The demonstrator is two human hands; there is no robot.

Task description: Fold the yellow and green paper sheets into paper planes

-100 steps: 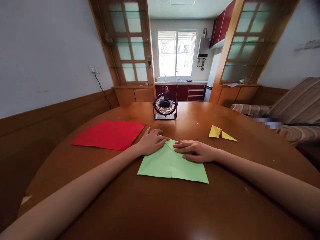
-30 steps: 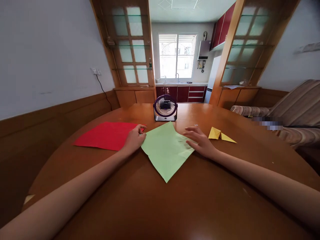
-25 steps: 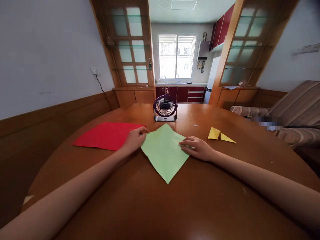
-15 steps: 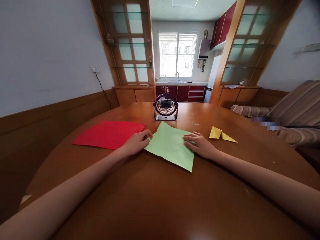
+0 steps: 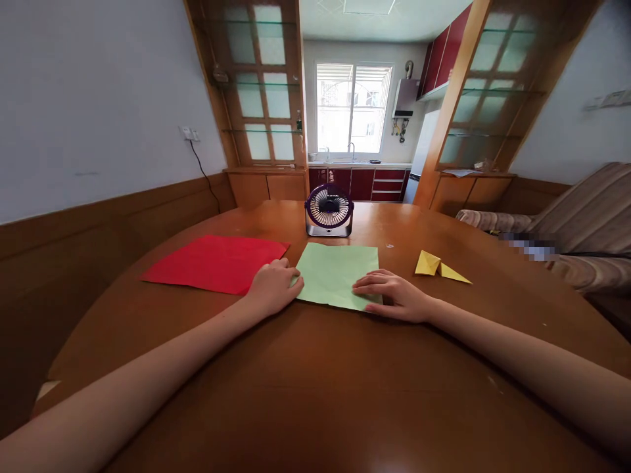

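A light green sheet of paper (image 5: 332,272) lies on the table, nearly square to me, with faint creases. My left hand (image 5: 275,286) is closed at its left edge, thumb and curled fingers pinching the paper there. On the lower right part of the sheet rests my right hand (image 5: 394,295), open, its fingers stretched out over the surface and the thumb near the lower edge. A red sheet of paper (image 5: 214,263) lies flat to the left, partly behind my left hand. Right of the green sheet sits a folded yellow paper piece (image 5: 428,263) with a pointed tail.
A small dark purple fan (image 5: 328,209) stands on the wooden table (image 5: 315,387) just beyond the green sheet. A striped sofa (image 5: 589,220) is off to the right, and a wall (image 5: 98,105) runs along the left. Behind the table are shelves and a kitchen.
The green sheet has turned from a slanted position to nearly straight and lies flatter. My right hand has moved slightly down towards me; the left fingers have curled closer round the left edge.
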